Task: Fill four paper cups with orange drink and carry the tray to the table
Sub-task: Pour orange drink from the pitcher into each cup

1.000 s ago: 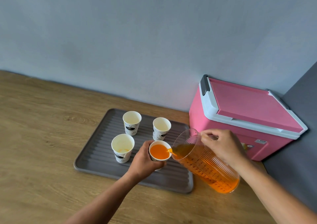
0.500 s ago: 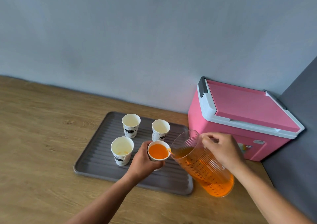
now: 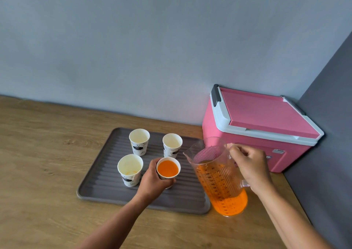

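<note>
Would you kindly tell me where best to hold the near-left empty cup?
Probably grip the near-left cup round its wall below the rim, from its near left: it stands upright, and the left hand on the filled cup crowds its right.

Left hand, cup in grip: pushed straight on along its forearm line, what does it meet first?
Likely the back-right empty cup on the tray: it stands just beyond the filled cup that the left hand holds. Depth is unclear from one view; it might pass to its right.

wooden counter (image 3: 40,159), grey tray (image 3: 187,192); pink cooler (image 3: 255,115)
</note>
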### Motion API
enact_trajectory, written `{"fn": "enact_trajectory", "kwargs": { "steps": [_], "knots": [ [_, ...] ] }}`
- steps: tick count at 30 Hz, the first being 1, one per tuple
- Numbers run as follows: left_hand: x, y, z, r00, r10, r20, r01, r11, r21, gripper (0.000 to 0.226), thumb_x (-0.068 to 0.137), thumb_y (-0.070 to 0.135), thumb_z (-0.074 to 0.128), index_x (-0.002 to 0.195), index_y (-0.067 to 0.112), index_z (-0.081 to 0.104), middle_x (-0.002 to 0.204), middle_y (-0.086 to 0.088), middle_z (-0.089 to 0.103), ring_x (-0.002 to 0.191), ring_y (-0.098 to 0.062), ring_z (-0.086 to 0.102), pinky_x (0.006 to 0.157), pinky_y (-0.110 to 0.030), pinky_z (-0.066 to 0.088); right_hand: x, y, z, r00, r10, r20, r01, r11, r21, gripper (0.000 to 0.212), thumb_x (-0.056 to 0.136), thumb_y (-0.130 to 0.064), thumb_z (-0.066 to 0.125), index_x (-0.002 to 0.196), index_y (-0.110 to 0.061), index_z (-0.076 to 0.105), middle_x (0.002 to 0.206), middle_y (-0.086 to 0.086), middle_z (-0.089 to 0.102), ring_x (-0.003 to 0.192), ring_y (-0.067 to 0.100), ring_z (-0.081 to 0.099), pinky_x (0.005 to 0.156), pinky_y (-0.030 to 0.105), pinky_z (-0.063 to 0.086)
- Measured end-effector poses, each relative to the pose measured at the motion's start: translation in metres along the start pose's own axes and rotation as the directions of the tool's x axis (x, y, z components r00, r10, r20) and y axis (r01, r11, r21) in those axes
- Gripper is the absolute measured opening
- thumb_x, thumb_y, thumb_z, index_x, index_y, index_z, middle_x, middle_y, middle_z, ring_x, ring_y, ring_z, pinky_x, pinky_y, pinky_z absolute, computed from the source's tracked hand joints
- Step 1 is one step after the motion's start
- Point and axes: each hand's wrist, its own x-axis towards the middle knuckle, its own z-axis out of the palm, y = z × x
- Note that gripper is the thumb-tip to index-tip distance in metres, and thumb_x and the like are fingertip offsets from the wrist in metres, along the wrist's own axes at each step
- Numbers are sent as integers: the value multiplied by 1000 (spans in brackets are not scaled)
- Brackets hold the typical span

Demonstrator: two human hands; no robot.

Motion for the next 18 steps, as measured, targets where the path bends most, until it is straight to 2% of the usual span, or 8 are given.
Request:
{"fn": "enact_trajectory", "kwargs": {
  "steps": [2, 5, 8, 10, 13, 15, 16, 18],
  "knots": [
    [0, -2, 1, 1000, 0, -3, 0, 1000, 4, 75, 64, 27, 89, 122, 34, 42, 106, 20, 58, 100, -4, 59, 76, -14, 44, -1, 0, 0, 1000, 1, -14, 0, 999, 32, 35, 87, -31, 64, 78, 1, 73, 84, 29, 70, 84, 44, 66, 70, 55, 56],
    [-1, -2, 0, 1000, -11, 4, 11, 1000, -2, 87, 60, 27, 91, 130, 32, 40, 114, 16, 59, 110, -10, 60, 83, -17, 46, -2, -3, 1, 1000, -15, -11, 16, 998, 57, 49, 81, -47, 61, 74, 0, 72, 73, 28, 67, 63, 37, 61, 55, 35, 46],
    [-6, 4, -4, 1000, 12, -23, -13, 1000, -12, 120, 48, 41, 91, 148, 32, 25, 139, 4, 49, 130, -12, 48, 107, -32, 42, -2, -11, 0, 1000, -21, 15, 20, 999, 45, 43, 88, -38, 64, 71, 1, 71, 65, 29, 62, 54, 24, 52, 52, 31, 36],
    [-13, 15, -10, 997, 57, -51, -57, 998, 7, 125, 50, 40, 92, 152, 31, 20, 146, 4, 39, 138, -10, 37, 111, -28, 33, -2, -14, 0, 999, -29, 18, 28, 998, 53, 40, 88, -35, 64, 74, 1, 72, 70, 29, 65, 57, 28, 57, 54, 31, 38],
    [-24, 32, -23, 980, 152, -126, -143, 987, 78, 113, 59, 33, 91, 151, 29, 25, 150, 4, 35, 138, -10, 34, 108, -23, 28, 0, -20, 4, 999, -46, -4, 46, 997, 68, 33, 89, -28, 65, 75, 0, 74, 80, 28, 69, 73, 40, 64, 60, 32, 42],
    [-29, 39, -34, 960, 220, -176, -201, 972, 122, 102, 63, 30, 90, 147, 30, 33, 147, 3, 40, 135, -10, 40, 111, -29, 34, 2, -25, 7, 999, -53, 9, 52, 996, 76, 32, 89, -27, 65, 61, -13, 72, 59, 9, 69, 56, 27, 61, 57, 31, 40],
    [-32, 41, -40, 947, 252, -199, -230, 965, 127, 94, 65, 28, 89, 144, 32, 38, 142, 5, 45, 130, -9, 45, 110, -33, 39, 2, -26, 9, 998, -57, 22, 55, 996, 76, 39, 90, -26, 66, 51, -20, 67, 43, -4, 57, 43, 16, 51, 54, 30, 36],
    [-36, 42, -53, 909, 318, -268, -280, 944, 172, 80, 67, 27, 87, 136, 32, 48, 129, 9, 51, 118, -7, 53, 99, -35, 49, 3, -29, 15, 997, -68, 42, 65, 995, 75, 46, 89, -25, 66, 44, -28, 60, 34, -9, 38, 38, 7, 35, 51, 28, 29]
  ]
}}
